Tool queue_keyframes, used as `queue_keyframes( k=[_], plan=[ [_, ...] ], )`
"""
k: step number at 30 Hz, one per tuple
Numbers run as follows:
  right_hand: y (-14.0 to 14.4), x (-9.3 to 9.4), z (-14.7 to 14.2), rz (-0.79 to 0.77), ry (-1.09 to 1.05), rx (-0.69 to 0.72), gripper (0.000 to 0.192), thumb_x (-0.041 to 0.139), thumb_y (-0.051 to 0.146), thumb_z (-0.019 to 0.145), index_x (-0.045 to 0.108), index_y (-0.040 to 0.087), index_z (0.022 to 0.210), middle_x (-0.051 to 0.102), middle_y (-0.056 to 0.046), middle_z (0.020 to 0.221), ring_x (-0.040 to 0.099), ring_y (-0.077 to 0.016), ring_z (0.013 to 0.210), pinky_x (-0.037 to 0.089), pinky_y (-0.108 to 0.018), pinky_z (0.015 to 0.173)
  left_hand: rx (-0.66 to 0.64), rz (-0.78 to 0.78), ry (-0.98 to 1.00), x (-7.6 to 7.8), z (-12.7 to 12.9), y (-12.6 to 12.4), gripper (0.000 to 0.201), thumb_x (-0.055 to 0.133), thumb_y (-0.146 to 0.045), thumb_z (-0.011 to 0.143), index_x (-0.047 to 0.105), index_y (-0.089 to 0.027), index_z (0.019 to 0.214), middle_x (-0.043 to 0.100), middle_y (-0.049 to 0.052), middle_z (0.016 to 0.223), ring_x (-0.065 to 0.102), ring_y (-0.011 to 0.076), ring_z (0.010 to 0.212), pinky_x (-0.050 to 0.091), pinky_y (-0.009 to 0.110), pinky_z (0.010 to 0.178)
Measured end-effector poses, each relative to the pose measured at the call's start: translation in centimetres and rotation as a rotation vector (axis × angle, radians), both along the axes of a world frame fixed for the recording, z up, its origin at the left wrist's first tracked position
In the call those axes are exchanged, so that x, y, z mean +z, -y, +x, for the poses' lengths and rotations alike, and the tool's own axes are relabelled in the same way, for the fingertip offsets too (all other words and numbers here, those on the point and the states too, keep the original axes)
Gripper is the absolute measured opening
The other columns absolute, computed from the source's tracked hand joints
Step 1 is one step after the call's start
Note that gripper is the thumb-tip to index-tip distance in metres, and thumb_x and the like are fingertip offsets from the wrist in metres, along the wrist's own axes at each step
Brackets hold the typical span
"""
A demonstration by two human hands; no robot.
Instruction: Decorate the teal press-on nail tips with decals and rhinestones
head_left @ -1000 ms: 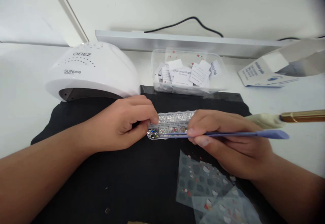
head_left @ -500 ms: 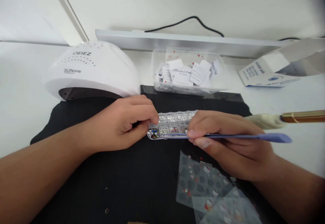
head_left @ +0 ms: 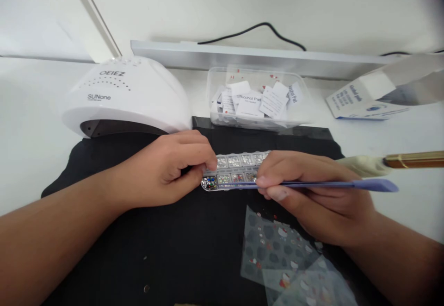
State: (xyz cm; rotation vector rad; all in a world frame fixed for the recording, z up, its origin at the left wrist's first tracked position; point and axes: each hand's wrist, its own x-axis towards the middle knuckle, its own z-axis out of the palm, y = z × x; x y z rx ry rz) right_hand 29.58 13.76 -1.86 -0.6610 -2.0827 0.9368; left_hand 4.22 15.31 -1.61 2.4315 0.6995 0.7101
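Observation:
A clear rhinestone case (head_left: 239, 169) lies on the black mat, its small compartments holding silver and multicoloured stones. My left hand (head_left: 183, 165) pinches the case's left end between curled fingers and thumb. Between the thumb and fingers of my right hand (head_left: 308, 195) are purple-blue tweezers (head_left: 322, 185), held nearly level. Their thin tips point left and reach over the front row of compartments, close to the multicoloured stones at the left end. Whether the tips hold a stone is too small to tell. My right hand hides the case's right end.
A white nail lamp (head_left: 128, 95) stands at back left. Behind the case is a clear tub (head_left: 260, 120) of alcohol pad packets. An opened carton (head_left: 360, 100) and a brown-handled brush (head_left: 412, 159) are at right. Sticker sheets (head_left: 274, 250) lie on the mat (head_left: 194, 246).
The back end of the tweezers has tipped up slightly in my right hand. My left hand and the rhinestone case have stayed in place.

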Motion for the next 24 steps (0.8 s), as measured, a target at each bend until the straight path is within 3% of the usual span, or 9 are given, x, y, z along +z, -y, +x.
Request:
queue_keyframes(
  k=[9, 18, 24],
  plan=[
    [0.1, -0.6, 0.3, -0.124, -0.092, 0.006, 0.015, 0.059, 0.012, 0.086, 0.066, 0.021, 0.094, 0.059, 0.000, 0.072, 0.055, -0.0125, 0.062, 0.044, -0.027, 0.053, 0.007, 0.017, -0.003, 0.1, 0.0, 0.0, 0.018, 0.049, -0.003, 0.085, 0.059, -0.017, 0.090, 0.067, 0.005, 0.090, 0.064, 0.0167, 0.089, 0.051, 0.029, 0.077],
    [0.1, -1.1, 0.3, -0.332, -0.302, -0.023, 0.010, 0.061, 0.021, 0.089, 0.069, 0.024, 0.094, 0.060, 0.000, 0.070, 0.056, -0.0118, 0.058, 0.045, -0.027, 0.055, 0.000, 0.038, -0.005, 0.0, 0.1, -0.1, 0.018, 0.048, -0.003, 0.085, 0.061, -0.015, 0.090, 0.067, 0.006, 0.089, 0.063, 0.0163, 0.087, 0.051, 0.028, 0.077],
    [-0.1, -1.2, -0.2, -0.384, -0.432, -0.042, 0.005, 0.065, 0.023, 0.086, 0.070, 0.021, 0.088, 0.062, 0.000, 0.071, 0.058, -0.0095, 0.055, 0.048, -0.023, 0.050, 0.043, 0.045, -0.032, 0.0, 0.0, 0.1, 0.018, 0.048, -0.008, 0.086, 0.059, -0.016, 0.097, 0.067, 0.005, 0.092, 0.061, 0.0144, 0.085, 0.050, 0.028, 0.078]
  ],
)
